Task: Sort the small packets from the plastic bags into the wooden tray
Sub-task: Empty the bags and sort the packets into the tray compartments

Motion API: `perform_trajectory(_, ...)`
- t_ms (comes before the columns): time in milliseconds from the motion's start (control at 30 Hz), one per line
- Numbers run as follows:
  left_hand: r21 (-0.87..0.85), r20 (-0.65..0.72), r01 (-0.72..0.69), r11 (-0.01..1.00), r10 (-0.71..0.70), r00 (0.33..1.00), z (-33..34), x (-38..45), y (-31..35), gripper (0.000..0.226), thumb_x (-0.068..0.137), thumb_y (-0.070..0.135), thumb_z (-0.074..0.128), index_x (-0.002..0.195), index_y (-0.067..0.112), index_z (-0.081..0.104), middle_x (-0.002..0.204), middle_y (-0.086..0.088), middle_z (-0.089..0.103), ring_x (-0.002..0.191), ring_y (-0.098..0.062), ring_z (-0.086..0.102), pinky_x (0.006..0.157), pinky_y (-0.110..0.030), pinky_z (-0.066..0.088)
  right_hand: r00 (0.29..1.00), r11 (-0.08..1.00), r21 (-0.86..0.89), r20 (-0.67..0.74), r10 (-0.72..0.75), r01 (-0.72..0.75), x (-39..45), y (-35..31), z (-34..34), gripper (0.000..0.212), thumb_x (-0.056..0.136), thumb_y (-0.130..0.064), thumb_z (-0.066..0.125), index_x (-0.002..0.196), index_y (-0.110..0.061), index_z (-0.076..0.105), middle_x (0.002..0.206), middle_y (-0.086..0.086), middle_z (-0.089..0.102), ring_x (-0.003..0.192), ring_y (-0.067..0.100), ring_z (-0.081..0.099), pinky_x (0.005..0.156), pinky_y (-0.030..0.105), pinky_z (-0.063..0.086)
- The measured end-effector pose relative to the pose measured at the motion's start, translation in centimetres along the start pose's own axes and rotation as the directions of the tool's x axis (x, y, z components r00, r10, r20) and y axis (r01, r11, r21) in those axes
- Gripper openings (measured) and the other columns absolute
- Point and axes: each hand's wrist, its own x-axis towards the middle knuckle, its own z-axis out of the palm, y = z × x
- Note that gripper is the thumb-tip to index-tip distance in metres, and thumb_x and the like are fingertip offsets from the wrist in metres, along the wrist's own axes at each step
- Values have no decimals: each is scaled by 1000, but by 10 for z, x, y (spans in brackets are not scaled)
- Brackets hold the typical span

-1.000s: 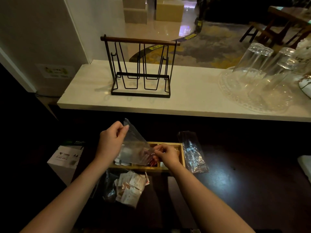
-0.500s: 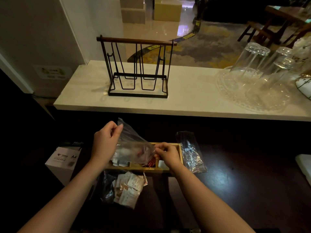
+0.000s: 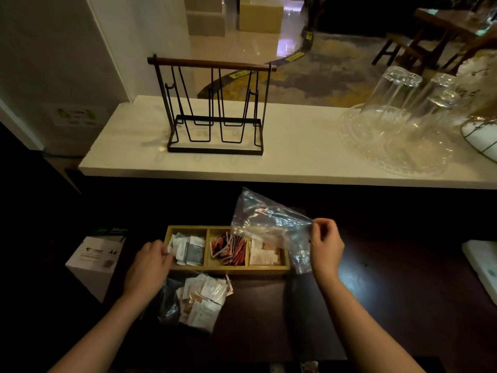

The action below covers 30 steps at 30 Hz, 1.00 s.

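The wooden tray [image 3: 228, 269] sits mid-counter with all three compartments holding packets; the right hand [image 3: 326, 247] pinches an apparently empty plastic bag [image 3: 269, 224] above the tray's right end, so set it well aside; the left hand [image 3: 150, 267], fingers curled at the left compartment's white packets [image 3: 187, 250], should square them, then take the full bag [image 3: 199, 300] at the near edge.

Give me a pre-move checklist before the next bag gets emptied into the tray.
1. Emptied bag out of the way: not ok, right hand holds it over the tray's right end.
2. Left hand free: cannot tell, fingers touch the white packets in the left compartment.
3. Wooden tray flat on the dark table: ok.
4. Compartments kept by type: ok, white left, red sticks middle, pale packets right.
5. Next bag of packets reachable: ok, it lies just in front of the tray.
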Motion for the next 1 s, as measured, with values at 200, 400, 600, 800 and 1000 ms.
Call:
perform_trajectory(200, 61, 167, 83, 995, -92, 982, 12, -10, -28, 18, 94, 35, 49, 94, 18, 53, 95, -1, 53, 72, -13, 54, 60, -32, 45, 991, 981, -196, -133, -24, -3, -1, 35, -22, 21, 87, -3, 50, 106, -9, 54, 106, 14, 57, 87, 31, 58, 68, 33, 38)
perform_trajectory(400, 110, 181, 193, 975, -211, 961, 18, -15, -29, 32, 92, 33, 54, 115, 10, 51, 115, -15, 52, 97, -30, 56, 71, -35, 44, 973, 869, -491, 223, 58, 61, -8, 67, -12, 29, 91, -6, 45, 114, -15, 60, 120, 9, 54, 96, 28, 59, 67, 31, 40)
perform_trajectory(600, -134, 373, 412, 901, -339, 863, 23, -11, -47, 15, 91, 16, 58, 79, 10, 51, 87, -16, 67, 70, -28, 64, 65, -40, 51, 857, 716, -676, 463, 228, 174, -5, 88, -5, 30, 90, -15, 54, 119, -21, 60, 125, 6, 55, 111, 25, 54, 83, 38, 52)
perform_trajectory(800, -336, 524, 402, 852, -186, 831, -7, -17, -38, 10, 92, 5, 56, 83, 3, 59, 79, -14, 62, 63, -23, 63, 51, -32, 57, 836, 581, -764, 491, 243, 280, -3, 84, -4, 34, 91, -28, 51, 125, -28, 55, 126, 8, 55, 114, 26, 51, 92, 36, 44)
perform_trajectory(1000, -423, 662, 317, 849, 52, 747, -38, -23, 0, 10, 88, 10, 62, 81, 5, 66, 81, -8, 64, 71, -18, 65, 64, -32, 59, 932, 669, -653, 299, -203, 355, -22, 34, 7, 31, 76, -10, 64, 107, -10, 65, 105, 11, 59, 97, 28, 54, 82, 37, 46)
